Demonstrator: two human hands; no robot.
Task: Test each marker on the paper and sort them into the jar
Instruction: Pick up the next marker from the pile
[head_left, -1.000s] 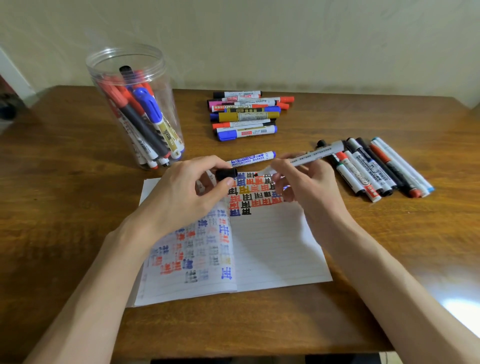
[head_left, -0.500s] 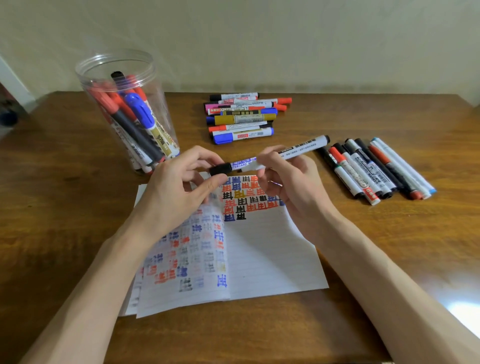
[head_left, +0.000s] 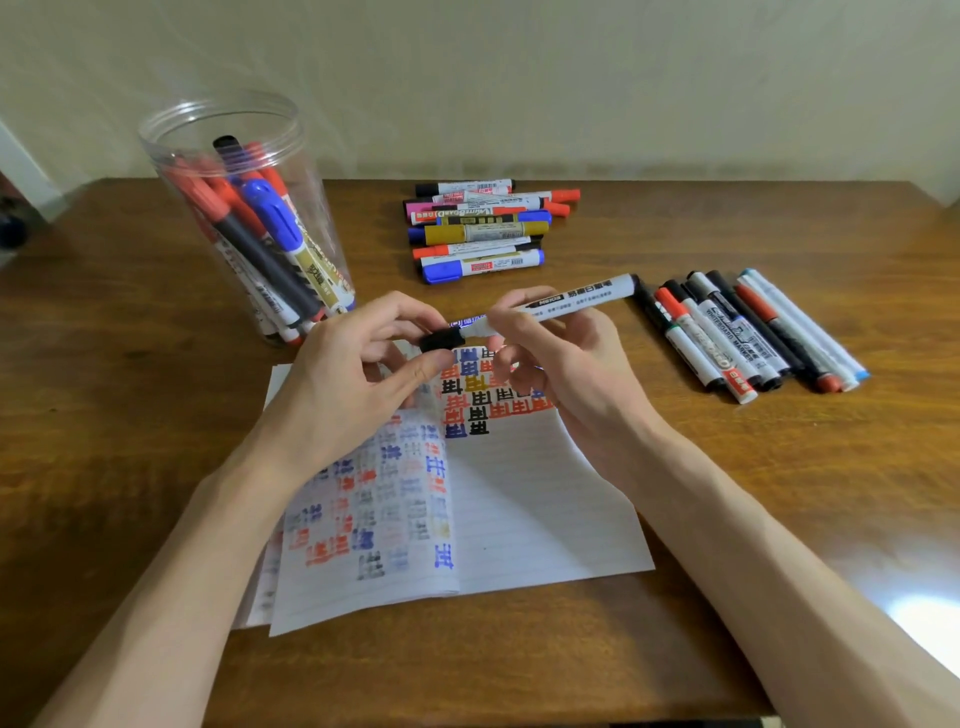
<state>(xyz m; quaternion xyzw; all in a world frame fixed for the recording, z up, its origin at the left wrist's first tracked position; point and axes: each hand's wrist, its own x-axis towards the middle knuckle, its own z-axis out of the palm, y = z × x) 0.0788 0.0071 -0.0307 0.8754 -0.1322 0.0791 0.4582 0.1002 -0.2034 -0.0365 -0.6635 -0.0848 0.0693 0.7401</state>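
Marker (head_left: 571, 301) gripped in my right hand (head_left: 566, 374), barrel angled up to its right; my left hand (head_left: 353, 374) pinches the black cap (head_left: 441, 340) at the tip, paper (head_left: 519, 509) just beneath both.

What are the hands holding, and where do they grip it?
The right hand holds a white marker by its barrel; the left hand pinches the black cap at its end.

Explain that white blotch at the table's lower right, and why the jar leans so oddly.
Head view: the blotch is glare, light bouncing off the glossy wooden table; same view, the wide-angle lens likely makes the clear plastic jar lean outward near the picture's edge; the far left margin looks soft.
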